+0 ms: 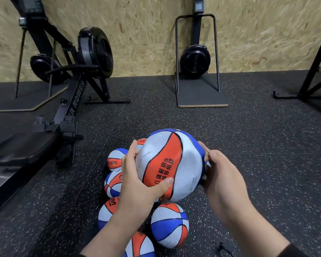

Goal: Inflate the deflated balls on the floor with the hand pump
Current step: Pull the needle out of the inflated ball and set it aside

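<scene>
I hold a white, orange and blue ball [171, 164] above the floor between both hands. My left hand [137, 180] grips its left side, with the thumb pressed on the orange panel. My right hand [222, 179] holds its right side, and a thin dark needle-like piece shows at the fingertips against the ball. Below lies a pile of several smaller balls in the same colours [170, 224], some partly hidden by my arms. A small dark object [223, 246] lies on the floor at the lower right; I cannot tell if it belongs to the pump.
A black rowing machine [72, 101] stretches along the left. A fan trainer on a flat base [196, 75] stands against the chipboard wall ahead. A black frame [313, 75] stands at the right. Speckled rubber floor [258, 145] surrounds the pile.
</scene>
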The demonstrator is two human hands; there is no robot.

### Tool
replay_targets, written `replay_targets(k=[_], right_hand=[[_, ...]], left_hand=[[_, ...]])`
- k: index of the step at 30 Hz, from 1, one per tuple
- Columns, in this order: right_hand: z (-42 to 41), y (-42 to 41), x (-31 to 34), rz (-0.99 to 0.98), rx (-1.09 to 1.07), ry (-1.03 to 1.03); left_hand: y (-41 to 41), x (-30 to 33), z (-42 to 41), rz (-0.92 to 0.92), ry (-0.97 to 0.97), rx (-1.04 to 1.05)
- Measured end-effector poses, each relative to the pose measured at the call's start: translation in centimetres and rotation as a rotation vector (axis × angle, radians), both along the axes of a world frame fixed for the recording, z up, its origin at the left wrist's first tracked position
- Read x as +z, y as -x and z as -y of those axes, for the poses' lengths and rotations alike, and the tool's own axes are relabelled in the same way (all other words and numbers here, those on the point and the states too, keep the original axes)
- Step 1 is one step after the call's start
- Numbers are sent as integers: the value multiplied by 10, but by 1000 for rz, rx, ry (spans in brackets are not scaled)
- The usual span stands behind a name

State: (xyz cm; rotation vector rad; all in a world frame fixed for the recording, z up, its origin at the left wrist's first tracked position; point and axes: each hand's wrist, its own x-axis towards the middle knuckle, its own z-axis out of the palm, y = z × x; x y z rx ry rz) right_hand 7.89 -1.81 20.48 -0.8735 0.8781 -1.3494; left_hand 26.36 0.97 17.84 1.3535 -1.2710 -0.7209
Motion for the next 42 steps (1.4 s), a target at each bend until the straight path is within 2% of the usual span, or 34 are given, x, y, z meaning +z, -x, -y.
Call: replay_targets(k=[2,4,11,16,19,22,27,31,33,36,39,42], right_hand=[[-2,3,2,5,-1,7],[-5,5,6,-34,0,64],[-10,7,5,-129,-20,213],[-12,9,8,-17,-18,238],[-10,10,4,-107,-23,278],[-10,13,0,-285,-11,368],[-17,4,-6,-421,48,447],[-12,6,-6,-381,86,429],[-11,6,-1,-386,-20,405],[-6,6,0,-355,-167,260],[-2,8,1,-215,-75,166],[2,14,-2,-319,-75,210]], left_hand=[[0,1,-1,59,-9,-43],[1,4,0,34,-26,-80],[7,12,-3,65,-67,-57],[9,15,-6,86,-138,-54],[5,11,-4,87,-170,-54],[0,13,-1,-82,-234,-159],[1,7,6,-306,-235,-173],[-4,0,6,-461,-217,-205],[-1,0,4,-551,-193,-224],[2,-3,2,-741,-195,-245],[2,-2,3,-840,-223,-300],[-2,-4,6,-866,-242,-377]])
